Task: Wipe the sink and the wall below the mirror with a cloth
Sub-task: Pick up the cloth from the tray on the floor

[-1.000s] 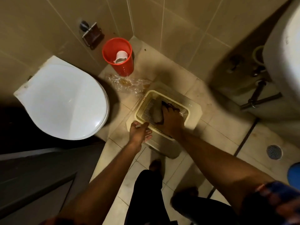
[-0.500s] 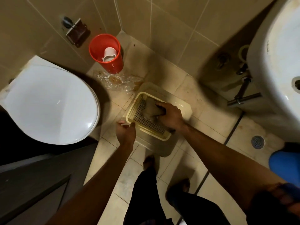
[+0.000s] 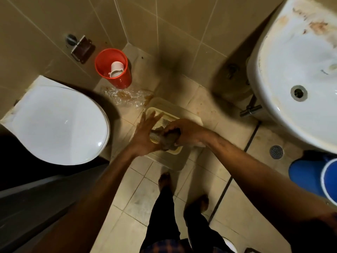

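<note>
Grips the dark bunched cloth in the curled right hand, just over the near edge of the cream basket on the floor; lays the left hand flat against it, fingers straight and spread. Seems barely begun: yet to wipe the stained sink at right; cannot see the wall below the mirror.

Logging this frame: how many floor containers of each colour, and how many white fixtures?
Red bucket: 1
Blue bucket: 1
Cream basket: 1
White fixtures, toilet and sink: 2
Total: 5
</note>
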### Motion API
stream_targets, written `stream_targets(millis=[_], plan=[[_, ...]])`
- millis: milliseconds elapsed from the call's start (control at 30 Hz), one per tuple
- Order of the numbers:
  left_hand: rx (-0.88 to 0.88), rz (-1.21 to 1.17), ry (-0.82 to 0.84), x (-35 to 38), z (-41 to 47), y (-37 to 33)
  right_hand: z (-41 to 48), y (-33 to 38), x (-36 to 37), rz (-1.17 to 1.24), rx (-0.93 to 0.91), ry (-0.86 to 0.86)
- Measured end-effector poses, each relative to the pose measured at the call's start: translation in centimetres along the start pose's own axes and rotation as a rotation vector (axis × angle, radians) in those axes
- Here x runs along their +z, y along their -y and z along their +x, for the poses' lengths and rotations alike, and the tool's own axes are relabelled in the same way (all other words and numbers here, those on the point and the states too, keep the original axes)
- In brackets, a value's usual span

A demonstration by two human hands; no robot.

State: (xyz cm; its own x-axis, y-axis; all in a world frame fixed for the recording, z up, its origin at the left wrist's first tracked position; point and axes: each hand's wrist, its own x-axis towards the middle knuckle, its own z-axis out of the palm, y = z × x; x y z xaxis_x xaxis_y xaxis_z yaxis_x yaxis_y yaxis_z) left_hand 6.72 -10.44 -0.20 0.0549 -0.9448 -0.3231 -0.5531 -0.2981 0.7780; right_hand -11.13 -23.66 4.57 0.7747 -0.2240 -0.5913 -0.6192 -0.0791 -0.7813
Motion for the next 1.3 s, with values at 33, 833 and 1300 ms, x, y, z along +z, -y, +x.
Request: stream_targets(millis=[33,833,1300], plan=[[0.001,0.068,0.12,-0.7,0.1,-0.7,-0.6,1.1,-0.3,-0.113,-0.011,0.025],[-0.325,-1.049,-0.043,-0.4,-2.8,-15.1,-10.1,2.2,1.3,1.635,-0.02,-0.496],[-0.034,-0.231,0.079,0.7,-2.6,-18.3,-16.0,2.6,-1.5,-0.157,0.115,-0.44]])
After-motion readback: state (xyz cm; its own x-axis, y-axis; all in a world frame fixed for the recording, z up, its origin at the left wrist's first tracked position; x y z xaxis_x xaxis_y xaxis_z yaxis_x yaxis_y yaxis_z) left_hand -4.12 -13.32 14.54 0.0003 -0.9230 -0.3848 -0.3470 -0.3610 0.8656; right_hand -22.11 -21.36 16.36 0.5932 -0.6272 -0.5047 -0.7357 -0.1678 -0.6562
